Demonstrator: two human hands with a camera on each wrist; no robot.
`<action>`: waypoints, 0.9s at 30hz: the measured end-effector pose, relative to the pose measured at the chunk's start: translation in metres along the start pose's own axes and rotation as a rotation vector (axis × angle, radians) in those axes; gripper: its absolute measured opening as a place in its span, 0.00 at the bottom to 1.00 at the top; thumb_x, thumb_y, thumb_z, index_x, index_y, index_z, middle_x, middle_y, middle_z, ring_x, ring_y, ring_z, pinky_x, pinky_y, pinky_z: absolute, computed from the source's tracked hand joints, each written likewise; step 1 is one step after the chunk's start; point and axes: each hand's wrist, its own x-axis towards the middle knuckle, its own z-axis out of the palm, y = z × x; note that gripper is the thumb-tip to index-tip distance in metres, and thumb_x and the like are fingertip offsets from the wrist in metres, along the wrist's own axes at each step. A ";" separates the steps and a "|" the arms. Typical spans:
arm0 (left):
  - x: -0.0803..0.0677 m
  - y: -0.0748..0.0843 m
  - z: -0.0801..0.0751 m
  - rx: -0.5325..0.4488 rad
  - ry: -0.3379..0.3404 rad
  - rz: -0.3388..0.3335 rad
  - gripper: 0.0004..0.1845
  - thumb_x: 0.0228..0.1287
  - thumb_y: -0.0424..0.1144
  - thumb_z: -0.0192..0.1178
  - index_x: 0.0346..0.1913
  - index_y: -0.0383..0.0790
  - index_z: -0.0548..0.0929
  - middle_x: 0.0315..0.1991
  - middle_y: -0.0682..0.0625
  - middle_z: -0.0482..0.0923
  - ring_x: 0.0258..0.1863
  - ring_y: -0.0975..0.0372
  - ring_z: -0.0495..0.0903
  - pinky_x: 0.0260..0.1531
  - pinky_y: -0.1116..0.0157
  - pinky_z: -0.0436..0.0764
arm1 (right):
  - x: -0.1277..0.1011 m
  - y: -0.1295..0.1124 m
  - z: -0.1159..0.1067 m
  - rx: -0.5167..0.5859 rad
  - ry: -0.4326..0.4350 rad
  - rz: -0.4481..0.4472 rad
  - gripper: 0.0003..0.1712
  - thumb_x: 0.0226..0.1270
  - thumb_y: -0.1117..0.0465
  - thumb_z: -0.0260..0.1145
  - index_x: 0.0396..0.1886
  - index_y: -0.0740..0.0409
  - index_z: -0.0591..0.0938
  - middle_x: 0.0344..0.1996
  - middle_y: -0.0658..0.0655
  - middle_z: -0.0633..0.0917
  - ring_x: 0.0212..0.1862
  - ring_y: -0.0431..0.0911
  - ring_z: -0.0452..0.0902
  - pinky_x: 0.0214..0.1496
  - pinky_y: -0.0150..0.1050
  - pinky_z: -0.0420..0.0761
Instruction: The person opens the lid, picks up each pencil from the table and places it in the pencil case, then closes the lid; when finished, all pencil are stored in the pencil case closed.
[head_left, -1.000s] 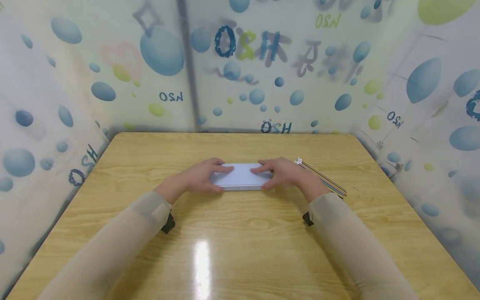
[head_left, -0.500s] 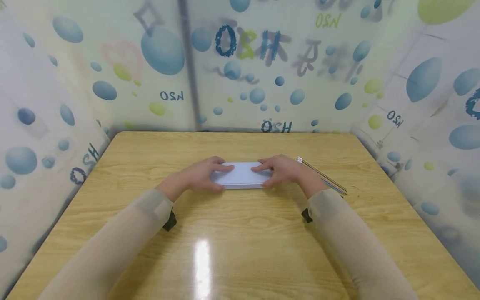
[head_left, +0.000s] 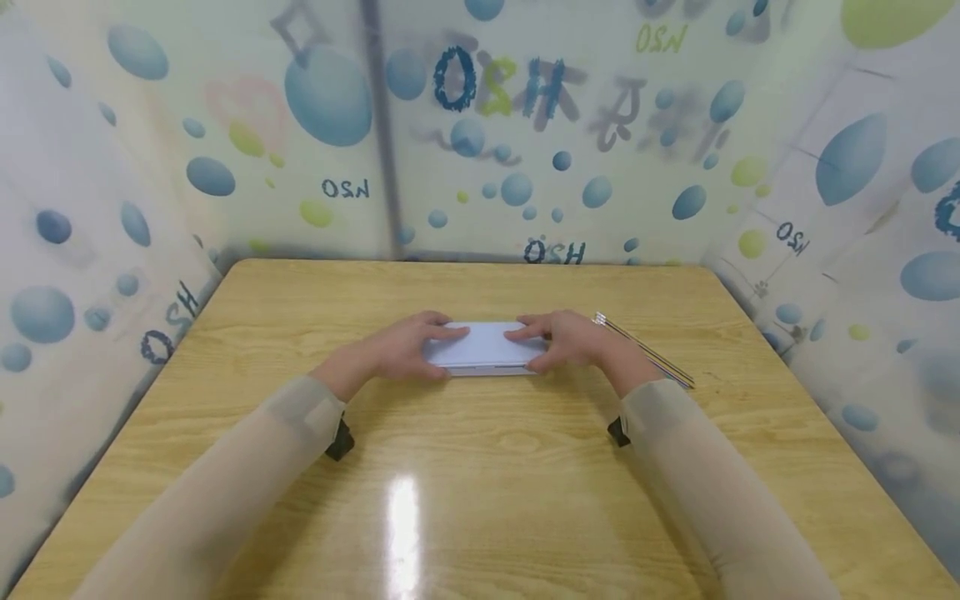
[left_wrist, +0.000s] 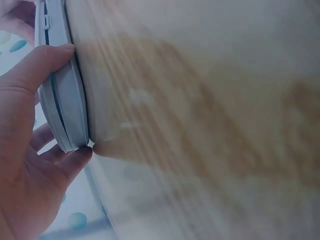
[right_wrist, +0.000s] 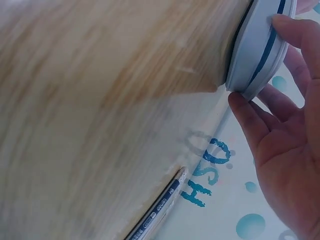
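A wooden table (head_left: 480, 467) fills the lower frame, glare at its near centre. Mid-frame lies a flat white pencil case (head_left: 483, 346), lid down, contents hidden. The left hand (head_left: 397, 350) grips its left end, thumb and fingers curled round the edge; the right hand (head_left: 570, 343) grips its right end likewise. Pencils (head_left: 645, 354) lie just right. Bubble-printed walls (head_left: 525, 125) stand behind.

A smooth matt plastic case (head_left: 486, 347) lies on a glossy, wood-grained table (head_left: 480, 483)
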 end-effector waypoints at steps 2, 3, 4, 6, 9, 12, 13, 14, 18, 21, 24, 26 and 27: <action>-0.001 -0.002 0.000 -0.012 -0.003 0.012 0.41 0.70 0.48 0.75 0.83 0.52 0.72 0.85 0.33 0.61 0.84 0.36 0.61 0.82 0.38 0.62 | 0.000 0.000 0.002 0.005 -0.001 -0.004 0.38 0.69 0.51 0.81 0.77 0.34 0.80 0.87 0.53 0.64 0.87 0.57 0.59 0.87 0.58 0.62; -0.002 -0.003 0.000 -0.021 -0.004 0.017 0.41 0.70 0.48 0.75 0.83 0.52 0.72 0.85 0.34 0.60 0.84 0.36 0.61 0.82 0.38 0.62 | 0.000 0.001 0.003 0.005 -0.002 -0.009 0.37 0.69 0.51 0.81 0.77 0.34 0.80 0.87 0.53 0.64 0.88 0.57 0.59 0.87 0.59 0.62; -0.004 -0.005 0.000 -0.025 -0.002 0.027 0.40 0.71 0.48 0.75 0.83 0.51 0.73 0.85 0.33 0.60 0.84 0.36 0.61 0.82 0.38 0.62 | 0.000 0.001 0.004 0.004 -0.002 -0.013 0.37 0.70 0.51 0.81 0.77 0.34 0.80 0.87 0.53 0.64 0.88 0.57 0.58 0.87 0.59 0.61; -0.008 -0.008 -0.001 -0.035 0.008 0.044 0.38 0.70 0.48 0.76 0.81 0.50 0.76 0.85 0.34 0.61 0.84 0.36 0.61 0.82 0.38 0.62 | 0.000 0.001 0.005 -0.008 -0.001 -0.025 0.37 0.71 0.50 0.81 0.78 0.34 0.79 0.87 0.53 0.64 0.88 0.57 0.58 0.87 0.60 0.60; -0.013 -0.012 -0.003 -0.032 0.045 0.090 0.34 0.70 0.47 0.77 0.76 0.48 0.81 0.83 0.34 0.64 0.82 0.36 0.64 0.81 0.38 0.65 | -0.002 0.002 0.005 -0.036 0.008 -0.045 0.37 0.72 0.50 0.80 0.78 0.35 0.79 0.88 0.54 0.64 0.88 0.58 0.57 0.87 0.61 0.59; -0.018 -0.014 -0.007 -0.020 0.082 0.136 0.29 0.69 0.44 0.77 0.72 0.46 0.85 0.81 0.34 0.68 0.80 0.36 0.67 0.79 0.37 0.67 | -0.003 0.005 0.003 -0.055 0.022 -0.064 0.38 0.72 0.50 0.79 0.79 0.36 0.78 0.88 0.55 0.63 0.88 0.59 0.56 0.87 0.61 0.59; -0.020 -0.014 -0.008 -0.017 0.091 0.149 0.28 0.70 0.43 0.77 0.71 0.45 0.86 0.80 0.35 0.70 0.80 0.36 0.69 0.79 0.37 0.67 | -0.004 0.006 0.003 -0.056 0.025 -0.068 0.37 0.72 0.50 0.79 0.79 0.36 0.78 0.88 0.56 0.63 0.88 0.60 0.56 0.87 0.61 0.59; -0.022 -0.013 -0.009 -0.019 0.099 0.158 0.27 0.70 0.42 0.76 0.70 0.45 0.87 0.80 0.35 0.71 0.79 0.37 0.69 0.78 0.37 0.68 | -0.005 0.006 0.004 -0.054 0.029 -0.072 0.37 0.73 0.50 0.79 0.79 0.36 0.78 0.88 0.56 0.62 0.88 0.60 0.55 0.87 0.61 0.59; -0.027 -0.011 -0.010 -0.020 0.112 0.178 0.24 0.72 0.39 0.74 0.68 0.44 0.88 0.77 0.37 0.75 0.77 0.38 0.72 0.77 0.37 0.69 | -0.008 0.009 0.004 -0.037 0.033 -0.077 0.37 0.74 0.50 0.78 0.80 0.35 0.77 0.89 0.55 0.60 0.89 0.60 0.52 0.88 0.62 0.58; -0.029 -0.012 -0.010 -0.019 0.136 0.194 0.22 0.72 0.38 0.74 0.67 0.43 0.89 0.74 0.37 0.78 0.75 0.39 0.75 0.76 0.38 0.71 | -0.010 0.009 0.005 -0.034 0.047 -0.090 0.37 0.74 0.49 0.77 0.81 0.35 0.77 0.89 0.55 0.60 0.89 0.61 0.52 0.87 0.64 0.58; -0.031 -0.013 -0.010 -0.027 0.170 0.213 0.21 0.73 0.38 0.74 0.66 0.41 0.89 0.71 0.37 0.80 0.73 0.41 0.77 0.74 0.40 0.75 | -0.014 0.009 0.004 -0.027 0.086 -0.115 0.38 0.74 0.49 0.76 0.81 0.38 0.76 0.89 0.56 0.61 0.89 0.62 0.53 0.86 0.66 0.60; -0.032 -0.015 -0.009 -0.039 0.186 0.221 0.20 0.74 0.37 0.73 0.66 0.41 0.89 0.70 0.38 0.82 0.71 0.42 0.79 0.71 0.40 0.77 | -0.018 0.009 0.004 -0.004 0.127 -0.133 0.38 0.73 0.50 0.77 0.81 0.41 0.77 0.87 0.57 0.64 0.88 0.63 0.55 0.84 0.66 0.62; -0.032 -0.015 -0.009 -0.049 0.192 0.224 0.20 0.74 0.37 0.73 0.66 0.41 0.89 0.70 0.38 0.82 0.70 0.42 0.80 0.70 0.41 0.78 | -0.020 0.009 0.003 0.010 0.149 -0.143 0.38 0.73 0.50 0.77 0.81 0.43 0.78 0.87 0.58 0.65 0.87 0.63 0.57 0.84 0.66 0.63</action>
